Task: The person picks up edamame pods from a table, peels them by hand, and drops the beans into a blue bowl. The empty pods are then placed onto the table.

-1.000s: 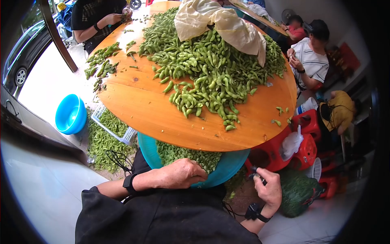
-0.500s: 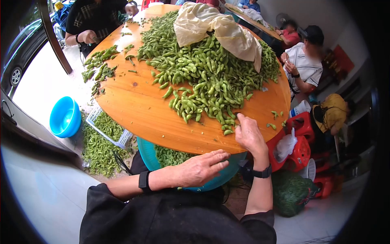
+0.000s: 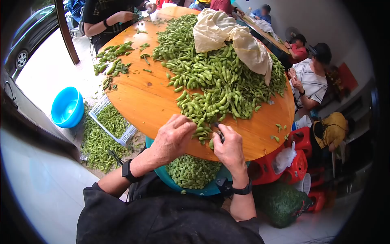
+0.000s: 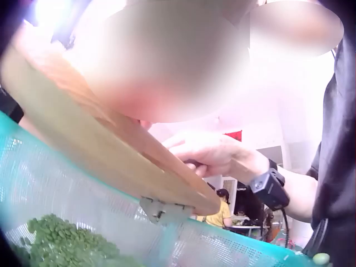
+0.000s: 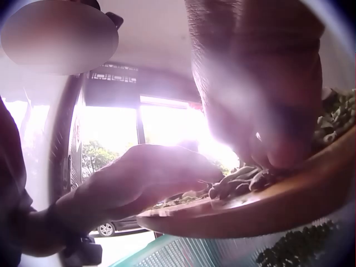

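Note:
A large heap of green edamame pods (image 3: pixel 219 77) lies on the wooden table (image 3: pixel 134 93). My left hand (image 3: pixel 168 138) is over the table's near edge, fingers curled beside the nearest pods; its fingertips are hidden, so I cannot tell whether they grip one. Facing it, my right hand (image 3: pixel 228 148) pinches a green pod (image 3: pixel 211 143) at the thumb tip. Something small and black shows on its thumb and index finger. Beneath the edge, a teal basin (image 3: pixel 162 173) on the lap holds many shelled green beans (image 3: pixel 193 173); the left wrist view shows its mesh wall.
A cream cloth (image 3: pixel 227 30) covers the heap's top. On the floor at left are a blue basin (image 3: pixel 67 107) and a white crate (image 3: pixel 122 136) among more pods. Red stools (image 3: pixel 298 162) and a green mesh sack (image 3: pixel 280 203) stand at right. Other people sit around.
My right hand reached up from beside the basin to the pods, then drew back to the left. My left hand rose from over the basin to the table edge, and the two hands now nearly meet.

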Demonstrator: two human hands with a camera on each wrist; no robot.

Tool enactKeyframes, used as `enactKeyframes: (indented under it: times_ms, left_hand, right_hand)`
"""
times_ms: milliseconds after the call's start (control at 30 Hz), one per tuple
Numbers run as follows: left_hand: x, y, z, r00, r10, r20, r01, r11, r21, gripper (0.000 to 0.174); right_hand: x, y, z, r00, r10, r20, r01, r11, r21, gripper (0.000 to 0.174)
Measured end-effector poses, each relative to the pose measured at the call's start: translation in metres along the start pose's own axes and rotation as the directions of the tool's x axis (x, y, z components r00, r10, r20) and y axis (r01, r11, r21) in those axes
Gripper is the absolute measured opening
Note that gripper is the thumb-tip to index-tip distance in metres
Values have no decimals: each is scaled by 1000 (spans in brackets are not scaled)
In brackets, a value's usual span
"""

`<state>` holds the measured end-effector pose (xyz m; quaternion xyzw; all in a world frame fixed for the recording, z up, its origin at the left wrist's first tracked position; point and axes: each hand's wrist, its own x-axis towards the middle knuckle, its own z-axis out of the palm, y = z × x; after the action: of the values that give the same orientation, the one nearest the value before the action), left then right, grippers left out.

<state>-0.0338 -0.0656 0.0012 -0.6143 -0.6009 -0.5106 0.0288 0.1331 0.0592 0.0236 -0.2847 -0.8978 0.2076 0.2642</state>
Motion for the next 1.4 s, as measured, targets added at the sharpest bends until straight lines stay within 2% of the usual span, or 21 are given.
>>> enactKeyframes:
  times_ms: [33, 167, 233, 367, 467, 667, 800, 867, 900, 967, 1000, 1100, 1133, 1167, 1200, 1233, 1267, 1300, 1333, 1367, 1400]
  left_hand:
    - [2, -3, -2, 1000, -6, -1, 6, 1000, 6, 19]
    - [10, -4, 4, 996, -91, -22, 92, 995, 28, 13]
    - [13, 1, 17, 997, -79, 14, 77, 990, 118, 12]
    - [20, 0, 36, 977, -213, 27, 191, 922, 336, 15]
    - [23, -9, 42, 969, -249, -3, 238, 921, 309, 16]
    - [39, -11, 37, 937, -276, 216, 197, 924, 327, 18]
    - [46, -11, 37, 934, -234, 271, 113, 912, 395, 16]
    - [47, -10, 40, 972, -54, 229, -29, 938, 346, 14]
    - [46, -8, 42, 972, -48, 231, -36, 937, 346, 14]
    - [45, -4, 44, 998, -37, 60, 29, 991, 129, 18]
    - [48, 2, 40, 1000, 7, 4, -7, 998, 68, 18]
    - [49, 11, 30, 994, -105, 0, 105, 992, -70, 18]
    - [52, 22, 17, 909, -367, 198, 390, 916, -94, 14]
    - [49, 22, 19, 908, -366, 202, 390, 916, -92, 14]
    - [41, 21, 22, 888, -362, 283, 453, 795, -404, 12]
    - [32, 22, 25, 871, -334, 361, 492, 569, -659, 9]
    - [24, 26, 27, 873, -266, 409, 487, 536, -690, 7]
    - [19, 32, 22, 813, -244, 528, 566, 542, -621, 11]
    - [14, 38, 22, 787, -258, 560, 609, 470, -639, 12]
    - [8, 43, 24, 759, -269, 593, 649, 393, -652, 13]
    - [1, 41, 28, 775, -246, 581, 627, 405, -665, 12]
  right_hand:
    - [-2, -3, -2, 998, 28, -63, -27, 999, 17, 24]
    - [-24, -4, -18, 997, 63, -50, -65, 998, -26, 23]
    - [-38, -5, -22, 996, 73, -51, -73, 997, -8, 20]
    - [-59, 0, -28, 991, 96, -92, -96, 995, 1, 18]
    - [-65, 3, -29, 986, 106, -128, -104, 994, 26, 18]
    - [-62, 7, -23, 978, 141, -152, -133, 989, 61, 17]
    - [-64, 14, -20, 975, 122, -184, -109, 991, 80, 16]
    - [-64, 16, -20, 973, 120, -195, -103, 990, 95, 16]
    - [-64, 16, -20, 973, 126, -191, -108, 989, 101, 17]
    - [-64, 17, -20, 972, 132, -193, -113, 988, 107, 17]
    - [-64, 17, -20, 972, 124, -198, -103, 988, 115, 17]
    - [-65, 19, -20, 971, 129, -200, -105, 986, 128, 18]
    - [-65, 19, -19, 971, 135, -195, -110, 985, 133, 18]
    - [-65, 17, -19, 971, 139, -196, -114, 984, 136, 18]
    - [-67, 14, -20, 964, 229, -135, -181, 938, 295, 19]
    - [-70, 9, -20, 949, 308, -59, -252, 861, 442, 20]
    - [-71, 3, -22, 946, 318, -58, -261, 856, 446, 20]
    - [-71, -5, -25, 925, 376, 56, -326, 709, 626, 21]
    - [-72, -11, -27, 897, 404, 177, -384, 519, 764, 22]
    - [-73, -14, -28, 893, 413, 178, -390, 513, 765, 22]
    - [-75, -16, -28, 899, 395, 188, -384, 509, 770, 22]
